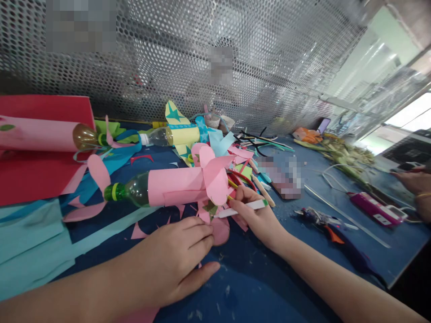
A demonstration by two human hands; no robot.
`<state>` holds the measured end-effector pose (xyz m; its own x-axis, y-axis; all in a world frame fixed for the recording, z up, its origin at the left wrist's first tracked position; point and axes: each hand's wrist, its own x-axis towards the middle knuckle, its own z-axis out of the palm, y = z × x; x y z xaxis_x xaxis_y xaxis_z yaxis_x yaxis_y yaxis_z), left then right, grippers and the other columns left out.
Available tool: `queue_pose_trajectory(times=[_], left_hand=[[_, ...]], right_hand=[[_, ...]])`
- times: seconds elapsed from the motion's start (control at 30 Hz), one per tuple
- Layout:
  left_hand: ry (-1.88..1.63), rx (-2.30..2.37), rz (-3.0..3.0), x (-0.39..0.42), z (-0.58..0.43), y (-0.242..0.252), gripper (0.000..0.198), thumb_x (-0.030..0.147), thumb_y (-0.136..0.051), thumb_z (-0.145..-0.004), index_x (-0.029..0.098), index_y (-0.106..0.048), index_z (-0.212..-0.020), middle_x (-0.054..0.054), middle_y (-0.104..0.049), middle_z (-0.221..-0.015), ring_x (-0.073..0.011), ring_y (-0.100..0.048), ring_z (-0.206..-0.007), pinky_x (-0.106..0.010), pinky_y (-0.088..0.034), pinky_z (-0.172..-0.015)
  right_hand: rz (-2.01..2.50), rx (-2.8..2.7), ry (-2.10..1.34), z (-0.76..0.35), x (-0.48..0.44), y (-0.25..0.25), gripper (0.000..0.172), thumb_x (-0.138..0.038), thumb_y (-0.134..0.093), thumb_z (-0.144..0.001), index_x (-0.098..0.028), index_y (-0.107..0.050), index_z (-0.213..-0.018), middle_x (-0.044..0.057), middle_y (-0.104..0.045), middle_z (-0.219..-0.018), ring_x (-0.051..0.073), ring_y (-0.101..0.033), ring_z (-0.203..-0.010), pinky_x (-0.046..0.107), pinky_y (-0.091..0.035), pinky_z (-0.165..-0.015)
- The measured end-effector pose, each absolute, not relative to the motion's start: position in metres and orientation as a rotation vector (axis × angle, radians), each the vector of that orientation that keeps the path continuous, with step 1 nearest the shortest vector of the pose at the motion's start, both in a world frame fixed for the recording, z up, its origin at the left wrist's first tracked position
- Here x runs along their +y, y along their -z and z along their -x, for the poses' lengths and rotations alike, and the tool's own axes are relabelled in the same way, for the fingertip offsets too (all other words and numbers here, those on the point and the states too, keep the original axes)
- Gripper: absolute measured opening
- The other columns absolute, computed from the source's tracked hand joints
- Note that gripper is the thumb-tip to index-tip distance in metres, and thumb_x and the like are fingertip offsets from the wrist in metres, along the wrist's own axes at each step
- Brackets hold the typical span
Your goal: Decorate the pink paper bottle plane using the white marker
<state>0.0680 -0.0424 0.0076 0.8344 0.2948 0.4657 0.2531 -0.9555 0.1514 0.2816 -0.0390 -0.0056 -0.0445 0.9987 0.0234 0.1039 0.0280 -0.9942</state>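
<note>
A white marker with a green end [259, 204] is pinched in my right hand [257, 215]. Its tip meets a pink paper petal [221, 231] marked with a dark green shape [210, 208]. My left hand [188, 249] lies flat, fingers stretched, with its fingertips at the petal's left edge and the thumb apart. Just beyond both hands, a green plastic bottle [138, 190] lies on its side. Pink paper [178, 181] wraps its body, and pink petals [215, 172] stand out at its right end. Two more petals [98, 172] flank the green cap.
Behind lies a yellow-wrapped bottle [183, 134] with blue stars. Red card [43, 179] and teal paper [33, 251] cover the left side. To the right are a glue gun [346, 246], a magenta power strip [375, 209], dried husks [350, 152] and another person's hand [415, 181].
</note>
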Motion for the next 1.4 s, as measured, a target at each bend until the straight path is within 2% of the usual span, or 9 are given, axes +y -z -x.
queue_pose_trajectory(times=[1.03, 1.4], left_hand=[[-0.762, 0.448, -2.874, -0.0412, -0.0669, -0.0042, 0.034, 0.028, -0.044, -0.100, 0.010, -0.072, -0.105, -0.012, -0.076, -0.101, -0.0246, -0.069, -0.097, -0.037, -0.057, -0.091], [-0.758, 0.431, -2.935, -0.0415, -0.0686, -0.0054, 0.039, 0.029, -0.040, -0.101, 0.008, -0.073, -0.102, -0.012, -0.076, -0.099, -0.0256, -0.070, -0.094, -0.037, -0.057, -0.091]], right_hand=[[1.321, -1.391, -1.066, -0.2832, -0.0381, 0.0057, 0.033, -0.038, -0.063, -0.079, -0.024, -0.040, -0.060, -0.009, -0.037, -0.044, 0.009, -0.028, -0.041, 0.026, -0.022, -0.044], [1.293, -1.358, -1.130, -0.2811, -0.0386, 0.0040, 0.034, -0.038, -0.064, -0.077, -0.024, -0.038, -0.060, -0.009, -0.037, -0.043, 0.008, -0.028, -0.039, 0.025, -0.021, -0.043]])
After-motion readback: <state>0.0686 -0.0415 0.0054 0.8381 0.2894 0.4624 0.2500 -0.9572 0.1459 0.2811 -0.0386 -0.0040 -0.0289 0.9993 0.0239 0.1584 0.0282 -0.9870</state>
